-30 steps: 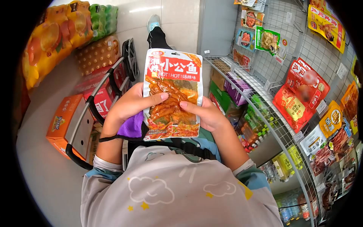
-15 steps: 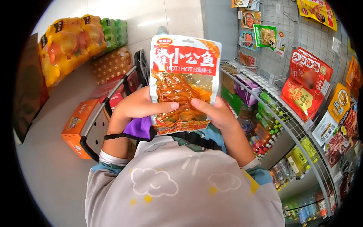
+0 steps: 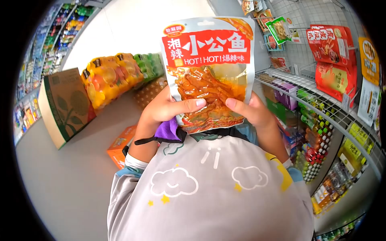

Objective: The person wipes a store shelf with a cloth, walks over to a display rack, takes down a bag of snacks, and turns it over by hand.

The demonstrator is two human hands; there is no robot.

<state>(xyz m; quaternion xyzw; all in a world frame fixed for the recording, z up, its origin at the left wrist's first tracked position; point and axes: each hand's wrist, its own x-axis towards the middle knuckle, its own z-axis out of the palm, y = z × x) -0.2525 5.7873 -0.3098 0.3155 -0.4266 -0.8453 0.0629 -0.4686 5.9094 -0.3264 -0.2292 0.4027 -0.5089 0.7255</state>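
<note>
A snack packet [image 3: 213, 82] with a red label, Chinese lettering and "HOT! HOT!" printed on it faces me upright. Glossy orange-brown food shows through its clear lower window. My left hand [image 3: 171, 105] grips the packet's lower left side, thumb across the front and fingers hidden behind. On the lower right side my right hand [image 3: 253, 109] holds it the same way. The two thumbs point at each other without touching. A purple cloth piece with black trim [image 3: 168, 131] hangs at my left wrist.
To the right, a wire rack [image 3: 321, 108] carries red snack bags [image 3: 333, 84], with bottles [image 3: 317, 148] stacked below. At left stand a cardboard box [image 3: 66, 106], yellow drink packs [image 3: 110, 78], green bottle packs [image 3: 148, 66] and an orange box [image 3: 122, 146]. Stocked shelves [image 3: 60, 36] line the far left.
The packet looks larger and sits higher and further right in view, still in both hands. The view has shifted, bringing the far-left shelves in and hiding the dark-framed cart.
</note>
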